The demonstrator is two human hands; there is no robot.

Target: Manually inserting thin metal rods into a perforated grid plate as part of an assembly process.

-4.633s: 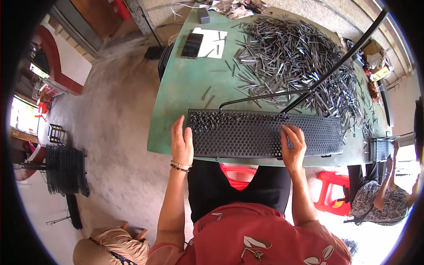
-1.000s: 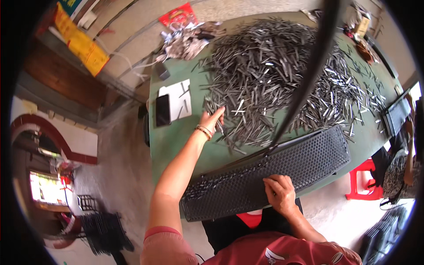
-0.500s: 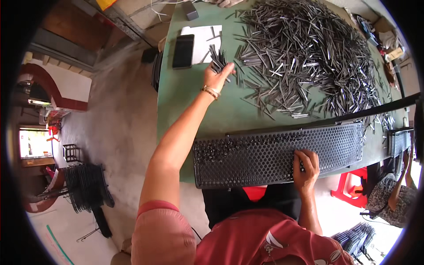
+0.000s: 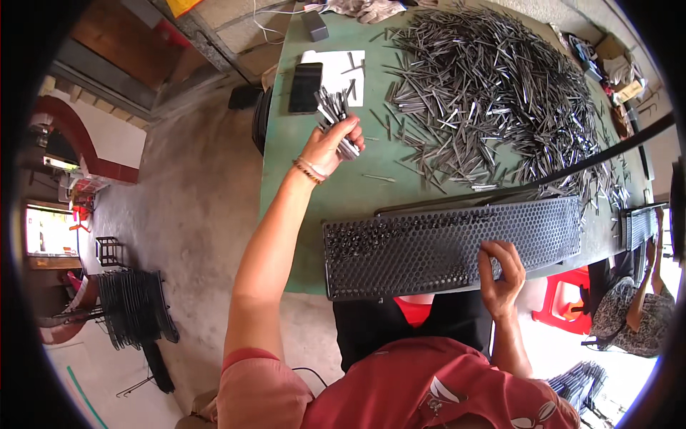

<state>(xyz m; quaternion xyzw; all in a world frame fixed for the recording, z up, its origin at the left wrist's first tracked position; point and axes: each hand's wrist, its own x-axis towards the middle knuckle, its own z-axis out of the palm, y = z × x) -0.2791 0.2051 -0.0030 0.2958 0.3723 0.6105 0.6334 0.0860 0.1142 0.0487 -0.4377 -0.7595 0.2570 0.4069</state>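
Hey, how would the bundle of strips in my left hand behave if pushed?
The bundle of strips would probably splay, since its ends fan out beyond the left hand with no tie visible. Each strip seems fairly stiff: those in the loose pile lie mostly straight. Their shiny glints suggest they might slide over one another.

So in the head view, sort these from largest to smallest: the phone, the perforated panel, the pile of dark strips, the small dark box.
1. Pile of dark strips
2. Perforated panel
3. Phone
4. Small dark box
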